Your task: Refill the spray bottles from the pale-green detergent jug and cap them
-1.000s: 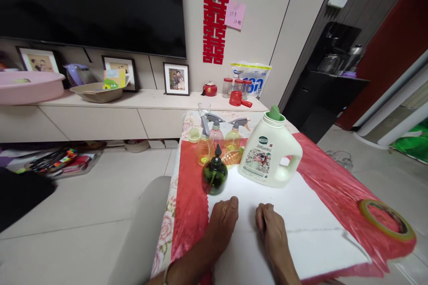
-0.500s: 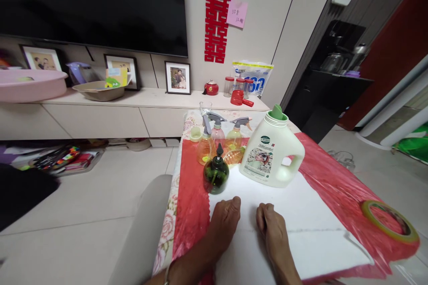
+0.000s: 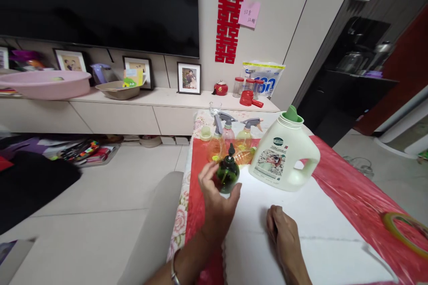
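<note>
A small dark green pump bottle point(image 3: 228, 176) with a black pump head stands upright at the far left edge of the white cloth point(image 3: 327, 227). My left hand point(image 3: 219, 196) is open around its near side, fingers spread on the left and thumb on the right; whether the skin touches the bottle I cannot tell. My right hand point(image 3: 284, 231) rests on the cloth, fingers curled closed, with no object showing in it. A large pale green detergent jug point(image 3: 284, 156) with a green cap stands beyond, to the right.
Behind the pump bottle are several spray bottles point(image 3: 245, 139) with grey trigger heads, one lying down. Red plastic sheeting point(image 3: 347, 191) covers the table under the cloth. A roll of tape point(image 3: 406, 231) lies at the right. A low white cabinet point(image 3: 174, 120) runs along the wall.
My left hand has opened from a closed fist and moved forward to the green pump bottle. My right hand stays curled on the cloth. The view has turned slightly left.
</note>
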Demonstrator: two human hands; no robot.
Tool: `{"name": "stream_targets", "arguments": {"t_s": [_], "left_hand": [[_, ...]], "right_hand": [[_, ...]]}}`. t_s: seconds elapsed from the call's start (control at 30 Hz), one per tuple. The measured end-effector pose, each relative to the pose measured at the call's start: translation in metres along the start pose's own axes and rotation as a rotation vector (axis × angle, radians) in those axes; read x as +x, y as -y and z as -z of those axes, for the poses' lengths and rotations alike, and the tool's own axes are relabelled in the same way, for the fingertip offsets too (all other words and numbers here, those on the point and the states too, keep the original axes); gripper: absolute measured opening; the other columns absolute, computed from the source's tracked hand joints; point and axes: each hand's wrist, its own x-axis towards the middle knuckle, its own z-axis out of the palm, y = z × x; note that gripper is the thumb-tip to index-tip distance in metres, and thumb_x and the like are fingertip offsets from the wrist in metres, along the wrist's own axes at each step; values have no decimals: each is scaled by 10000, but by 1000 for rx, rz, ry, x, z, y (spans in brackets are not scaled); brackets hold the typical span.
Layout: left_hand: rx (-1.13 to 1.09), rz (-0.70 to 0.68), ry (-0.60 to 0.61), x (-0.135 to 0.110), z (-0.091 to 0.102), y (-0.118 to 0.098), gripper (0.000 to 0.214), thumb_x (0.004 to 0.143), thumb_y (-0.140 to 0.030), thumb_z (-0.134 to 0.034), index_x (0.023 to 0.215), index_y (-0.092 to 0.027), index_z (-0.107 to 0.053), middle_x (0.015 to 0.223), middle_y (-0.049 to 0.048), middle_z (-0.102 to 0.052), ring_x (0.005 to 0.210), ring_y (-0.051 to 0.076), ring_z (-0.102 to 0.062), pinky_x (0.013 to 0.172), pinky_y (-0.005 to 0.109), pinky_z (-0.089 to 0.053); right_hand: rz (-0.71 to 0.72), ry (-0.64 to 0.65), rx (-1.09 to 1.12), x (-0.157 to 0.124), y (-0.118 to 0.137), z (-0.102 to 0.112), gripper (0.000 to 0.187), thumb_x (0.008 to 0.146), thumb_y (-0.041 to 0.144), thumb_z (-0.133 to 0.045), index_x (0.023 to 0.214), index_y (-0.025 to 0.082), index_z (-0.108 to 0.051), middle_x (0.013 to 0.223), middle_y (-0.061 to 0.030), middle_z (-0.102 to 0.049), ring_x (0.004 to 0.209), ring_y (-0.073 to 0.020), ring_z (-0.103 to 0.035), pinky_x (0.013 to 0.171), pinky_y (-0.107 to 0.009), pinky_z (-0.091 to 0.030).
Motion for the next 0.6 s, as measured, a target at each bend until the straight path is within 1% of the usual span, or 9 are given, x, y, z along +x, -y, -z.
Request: {"name": "stream_targets", "arguments": {"t_s": [0.03, 0.1, 0.2, 0.27, 0.37, 0.47, 0.53, 0.6], "left_hand": [[41, 35, 13, 5, -3, 3, 643, 756, -213, -714, 1317, -197, -399, 1305, 145, -469, 1272, 305, -482, 1088, 536, -398], [122, 142, 80, 12, -9, 7, 787, 683, -202, -767, 1355, -203, -357, 1339, 151, -458, 1309, 343, -457, 1092, 583, -383], [197, 290, 189, 14, -16, 16, 888, 617, -222, -817, 1364, -190, -338, 1355, 169, -475, 1315, 378, -463, 1061, 604, -408], [204, 329, 236, 11, -19, 22, 921, 589, -237, -835, 1363, -170, -340, 1339, 178, -502, 1301, 383, -487, 1061, 600, -413], [148, 332, 282, 6, -19, 30, 894, 588, -233, -830, 1348, -170, -366, 1287, 158, -552, 1267, 358, -538, 1064, 562, -433], [95, 308, 267, 4, -16, 32, 849, 596, -228, -820, 1330, -179, -395, 1257, 143, -577, 1229, 339, -575, 1050, 534, -462], [82, 264, 240, 1, -14, 29, 875, 580, -233, -830, 1338, -181, -397, 1269, 148, -575, 1230, 351, -573, 1049, 547, -465], [56, 196, 254, -5, -12, 22, 912, 554, -233, -844, 1347, -188, -396, 1280, 148, -575, 1234, 360, -565, 1050, 555, -465]], "right_hand": [[0, -1, 5, 0, -1, 0, 690, 912, 778, -399, 571, 179, -375, 544, 7, -300, 529, -93, -284, 513, -251, -236], [0, -3, 15, 1, -2, 0, 681, 907, 766, -429, 568, 176, -389, 535, 8, -303, 524, -92, -290, 513, -248, -240], [4, 6, 33, 1, -3, 1, 664, 914, 738, -446, 571, 172, -402, 536, 0, -331, 524, -92, -313, 509, -242, -247], [12, 19, 41, 1, -3, 1, 652, 922, 724, -440, 580, 170, -412, 540, -3, -346, 521, -93, -322, 499, -239, -249], [38, 35, 38, 0, -2, 1, 634, 922, 709, -451, 593, 167, -426, 554, -8, -363, 526, -96, -337, 495, -237, -271], [73, 45, 14, -1, 2, 3, 596, 903, 688, -506, 628, 161, -474, 592, -16, -406, 557, -106, -384, 516, -239, -328], [94, 29, -18, -1, 8, 5, 541, 876, 660, -576, 694, 152, -549, 627, -19, -445, 590, -113, -427, 556, -240, -374], [115, -21, -52, -1, 17, 7, 479, 836, 625, -653, 823, 147, -633, 707, -30, -520, 658, -124, -486, 626, -242, -422]]}}
